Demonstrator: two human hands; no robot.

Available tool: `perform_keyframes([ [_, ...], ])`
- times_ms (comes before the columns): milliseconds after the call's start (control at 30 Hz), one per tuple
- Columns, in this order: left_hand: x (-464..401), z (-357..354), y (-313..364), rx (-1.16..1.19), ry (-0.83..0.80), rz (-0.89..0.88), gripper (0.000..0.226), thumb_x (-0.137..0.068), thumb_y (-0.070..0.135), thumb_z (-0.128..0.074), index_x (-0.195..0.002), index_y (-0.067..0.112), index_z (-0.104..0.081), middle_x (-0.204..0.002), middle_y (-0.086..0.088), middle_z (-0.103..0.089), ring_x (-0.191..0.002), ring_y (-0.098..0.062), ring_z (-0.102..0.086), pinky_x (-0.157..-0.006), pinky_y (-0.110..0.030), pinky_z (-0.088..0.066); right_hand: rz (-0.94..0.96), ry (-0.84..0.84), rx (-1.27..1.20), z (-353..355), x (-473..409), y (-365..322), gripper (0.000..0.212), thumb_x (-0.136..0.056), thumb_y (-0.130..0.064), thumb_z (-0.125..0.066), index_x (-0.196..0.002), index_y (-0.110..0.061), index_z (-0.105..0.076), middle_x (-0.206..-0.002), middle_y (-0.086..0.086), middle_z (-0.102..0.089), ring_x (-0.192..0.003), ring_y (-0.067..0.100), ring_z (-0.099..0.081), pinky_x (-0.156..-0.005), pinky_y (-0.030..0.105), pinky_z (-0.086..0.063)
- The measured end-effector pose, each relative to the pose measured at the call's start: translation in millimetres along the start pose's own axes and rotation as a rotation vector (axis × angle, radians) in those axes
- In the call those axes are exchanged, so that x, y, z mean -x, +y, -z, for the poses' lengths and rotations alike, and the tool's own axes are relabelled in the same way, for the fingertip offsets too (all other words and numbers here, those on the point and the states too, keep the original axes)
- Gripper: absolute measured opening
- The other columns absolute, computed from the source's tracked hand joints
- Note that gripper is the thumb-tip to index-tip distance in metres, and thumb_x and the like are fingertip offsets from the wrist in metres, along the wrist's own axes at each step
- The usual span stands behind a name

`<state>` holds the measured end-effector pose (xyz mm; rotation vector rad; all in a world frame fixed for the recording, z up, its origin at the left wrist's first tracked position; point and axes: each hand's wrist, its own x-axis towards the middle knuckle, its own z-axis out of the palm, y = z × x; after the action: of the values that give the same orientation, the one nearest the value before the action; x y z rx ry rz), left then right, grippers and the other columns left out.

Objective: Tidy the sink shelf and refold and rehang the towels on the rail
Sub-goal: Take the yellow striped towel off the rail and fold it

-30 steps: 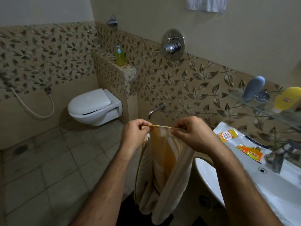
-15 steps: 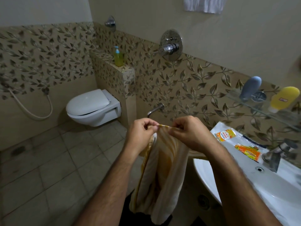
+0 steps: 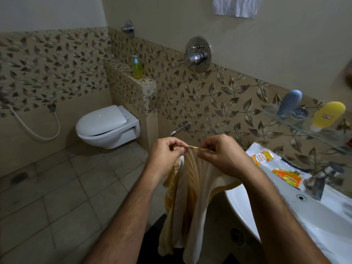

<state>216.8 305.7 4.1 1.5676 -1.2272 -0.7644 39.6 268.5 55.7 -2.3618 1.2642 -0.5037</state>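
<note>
Towel (image 3: 187, 191), striped cream and orange, hangs in front of the person beside the sink (image 3: 285, 212), its top edge pinched taut between the two hands. Left hand (image 3: 164, 152) and right hand (image 3: 222, 153) sit close together, fingers (image 3: 204, 147) curled tight on the hem. A glass shelf (image 3: 304, 128) above the sink carries a grey bottle (image 3: 289, 103) and a yellow bottle (image 3: 328, 115).

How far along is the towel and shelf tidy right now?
Done: a white towel already hangs high on the wall. In hand: the left hand and right hand pinch the top edge of the orange-and-cream striped towel, not yet folded or hung. Left: the glass shelf holds a grey bottle and a yellow bottle; sachets lie on the white sink.
</note>
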Motion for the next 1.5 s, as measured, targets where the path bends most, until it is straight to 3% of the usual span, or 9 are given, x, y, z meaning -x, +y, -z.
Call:
perform_keyframes([
  [300, 7, -4, 5, 0.065, -0.179, -0.019, 0.029, -0.085, 0.011, -0.072, -0.109, 0.027, -0.073, -0.089, 0.008, -0.073, -0.083, -0.006, -0.068, -0.077, -0.020, -0.054, -0.006, -0.056, 0.006, 3, 0, 2, 0.012, -0.089, -0.035, -0.066, -0.077, -0.030, -0.067, -0.064, -0.012, -0.057, -0.061, 0.003, -0.053, -0.057, 0.026, -0.038],
  [467, 3, -9, 5, -0.052, -0.079, -0.035, 0.014, -0.084, 0.014, -0.073, -0.080, 0.027, -0.075, -0.074, 0.011, -0.070, -0.072, 0.001, -0.061, -0.067, -0.019, -0.048, 0.004, -0.073, 0.011, 0, 1, 2, 0.011, -0.088, -0.038, -0.067, -0.087, -0.027, -0.069, -0.067, -0.010, -0.060, -0.062, 0.004, -0.054, -0.055, 0.026, -0.041],
  [600, -3, -3, 0, -0.078, 0.014, 0.002, 0.014, -0.086, 0.017, -0.071, -0.079, 0.029, -0.074, -0.080, 0.013, -0.070, -0.079, -0.004, -0.064, -0.074, -0.028, -0.053, -0.004, -0.130, -0.272, 2, 5, 8, 0.016, -0.088, -0.024, -0.069, -0.102, -0.026, -0.060, -0.050, -0.007, -0.050, -0.046, 0.007, -0.039, -0.049, 0.025, -0.030],
  [733, -1, -7, 1, -0.055, -0.018, -0.009, 0.011, -0.088, 0.018, -0.068, -0.086, 0.027, -0.074, -0.085, 0.011, -0.071, -0.086, -0.006, -0.066, -0.078, -0.031, -0.055, 0.042, -0.259, -0.686, 5, 5, 7, 0.010, -0.090, -0.014, -0.067, -0.094, -0.020, -0.074, -0.075, 0.006, -0.069, -0.067, 0.017, -0.060, -0.063, 0.030, -0.048],
  [900, -2, -11, -3, 0.142, -0.049, 0.005, 0.009, -0.088, 0.009, -0.069, -0.089, 0.016, -0.075, -0.086, -0.004, -0.074, -0.083, -0.017, -0.069, -0.077, -0.034, -0.057, 0.051, -0.333, -0.918, 2, 3, 10, 0.020, -0.084, -0.001, -0.060, -0.098, -0.005, -0.074, -0.078, 0.011, -0.070, -0.068, 0.015, -0.063, -0.052, 0.022, -0.048],
  [1033, 0, -11, -7, 0.253, -0.064, 0.046, 0.014, -0.087, 0.006, -0.068, -0.096, 0.016, -0.073, -0.088, -0.007, -0.073, -0.083, -0.016, -0.069, -0.073, -0.028, -0.055, 0.106, -0.307, -0.901, -1, 1, 13, 0.021, -0.081, 0.004, -0.071, -0.100, -0.005, -0.072, -0.083, 0.012, -0.073, -0.073, 0.017, -0.066, -0.054, 0.020, -0.048],
  [1200, 1, -8, -11, 0.504, -0.060, 0.214, 0.037, -0.080, 0.006, -0.075, -0.114, 0.018, -0.064, -0.088, -0.008, -0.075, -0.079, -0.017, -0.071, -0.074, -0.030, -0.057, 0.142, -0.135, -0.677, -3, 0, 12, 0.012, -0.077, -0.029, -0.075, -0.078, -0.017, -0.074, -0.075, 0.000, -0.067, -0.069, 0.010, -0.061, -0.063, 0.022, -0.046],
  [1300, 3, -7, -13, 0.596, -0.084, 0.300, 0.033, -0.082, 0.006, -0.072, -0.114, 0.013, -0.066, -0.090, -0.005, -0.076, -0.078, -0.013, -0.070, -0.071, -0.027, -0.054, 0.169, -0.081, -0.640, -8, -3, 15, 0.017, -0.083, -0.027, -0.075, -0.077, -0.012, -0.069, -0.084, 0.006, -0.065, -0.078, 0.017, -0.060, -0.071, 0.030, -0.048],
  [1500, 2, -10, -8, 0.715, -0.067, 0.310, 0.010, -0.086, -0.001, -0.064, -0.093, 0.005, -0.067, -0.071, -0.001, -0.073, -0.059, -0.005, -0.066, -0.055, -0.017, -0.053, 0.053, 0.028, -0.612, -31, -4, 10, 0.010, -0.086, -0.019, -0.073, -0.082, -0.011, -0.069, -0.063, 0.016, -0.062, -0.057, 0.015, -0.049, -0.055, 0.029, -0.039],
])
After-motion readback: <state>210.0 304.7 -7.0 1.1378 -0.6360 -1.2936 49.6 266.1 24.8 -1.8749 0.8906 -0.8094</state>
